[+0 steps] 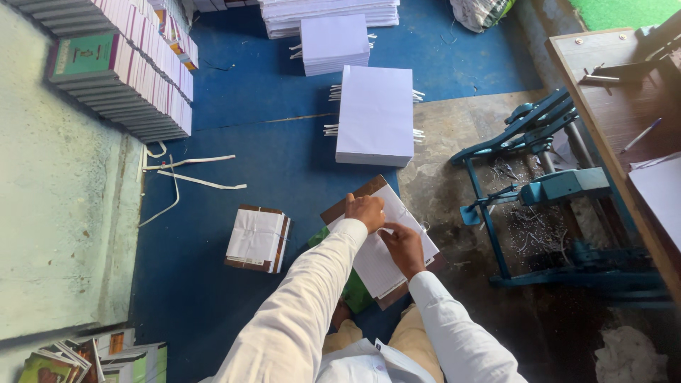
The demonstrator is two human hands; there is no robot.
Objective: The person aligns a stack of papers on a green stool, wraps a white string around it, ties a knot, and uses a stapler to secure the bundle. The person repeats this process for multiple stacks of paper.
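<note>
- Left hand (366,211) rests on the upper part of a sheaf of lined paper (386,245), fingers curled down over its far end; looks like it pins or pinches the top sheets, though the fingertips are hidden.
- Right hand (403,246) lies flat-ish on the same sheaf, just nearer the body, fingers bent onto the page; whether it grips a sheet I cannot tell.
- The sheaf sits on a brown backing board (352,199) and runs lengthwise away from the body, tilted up and to the left. Both hands touch it; the left is the farther along that axis.
- Something green (357,287) shows under the sheaf's near-left edge, beneath the left forearm.
- Left of the grip, apart: a tied bundle of paper (257,240) on the blue floor mat (213,284).
- Beyond the grip: tall white paper stack (376,115), another (334,44) farther off.
- Right of the grip, near: a teal metal press machine (553,191) with scraps under it.
- Far left: rows of stacked books (120,71); loose paper strips (191,174).
</note>
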